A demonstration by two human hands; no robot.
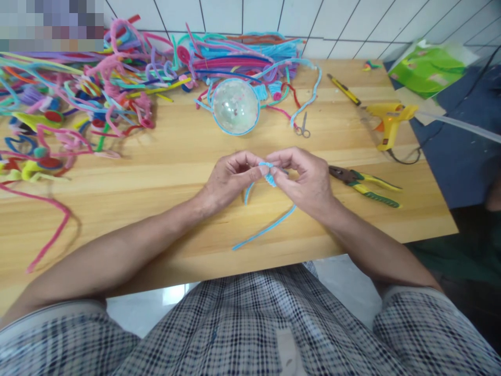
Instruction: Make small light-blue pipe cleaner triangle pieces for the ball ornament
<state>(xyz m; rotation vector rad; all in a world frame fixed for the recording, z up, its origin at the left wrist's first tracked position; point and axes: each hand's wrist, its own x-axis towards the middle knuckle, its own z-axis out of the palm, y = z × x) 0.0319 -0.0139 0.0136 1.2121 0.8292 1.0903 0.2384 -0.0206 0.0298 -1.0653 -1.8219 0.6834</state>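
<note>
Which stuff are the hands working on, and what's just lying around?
In the job:
blue fuzzy piece, held by left fingers and right fingers
blue strand below, probably

Just lying about, it seems:
pliers
glue gun
scissors
craft knife
green packet

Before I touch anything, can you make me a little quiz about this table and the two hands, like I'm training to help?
1. Pick one. What colour is the fuzzy piece pinched by the left hand and right hand?
A) red
B) light blue
C) yellow

2. True or false? The pliers lie nearer the right hand than the yellow glue gun does.

3. Name it. Which cutting tool lies closest to the clear round bowl?

Key:
1. B
2. True
3. The scissors
</note>
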